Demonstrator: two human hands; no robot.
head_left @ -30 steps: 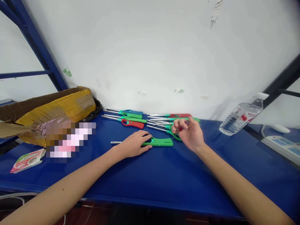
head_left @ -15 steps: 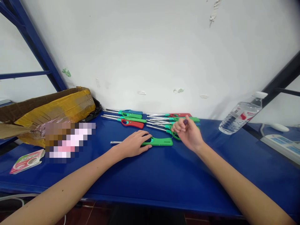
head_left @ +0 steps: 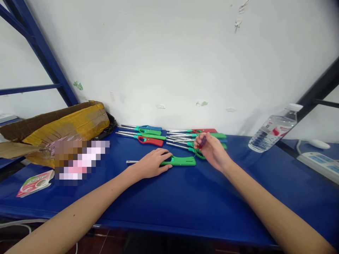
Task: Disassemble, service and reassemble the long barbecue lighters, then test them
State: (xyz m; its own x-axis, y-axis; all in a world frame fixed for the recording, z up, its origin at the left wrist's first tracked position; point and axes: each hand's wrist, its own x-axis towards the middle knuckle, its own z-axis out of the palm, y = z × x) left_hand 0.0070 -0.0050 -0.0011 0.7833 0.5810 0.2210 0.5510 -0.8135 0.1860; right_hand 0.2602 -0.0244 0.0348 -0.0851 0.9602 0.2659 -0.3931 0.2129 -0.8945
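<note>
My left hand (head_left: 156,163) grips a green stick lighter (head_left: 184,161) that lies flat on the blue table, its metal tube pointing left. The fingers bend over the trigger area and the thumb lies along the near edge. My right hand (head_left: 212,148) is closed on a small screwdriver (head_left: 203,141) with a dark purple, see-through handle. Its thin shaft slants down to the lighter's right end; whether the tip touches is too small to tell. Behind the hands, several stick lighters lie in two groups, among them a red lighter (head_left: 155,141) and a blue lighter (head_left: 153,128).
A taped cardboard box (head_left: 71,123) stands open at the left, with a blurred pink patch beside it. Nearer lies a red and green packet (head_left: 35,183). To the right are a tilted water bottle (head_left: 274,132) and a white power strip (head_left: 317,164). A white wall closes the back.
My right hand has turned slightly, and the screwdriver handle has tipped a little left and lower. The left hand and the lighter stay in place; the whole view has shifted slightly.
</note>
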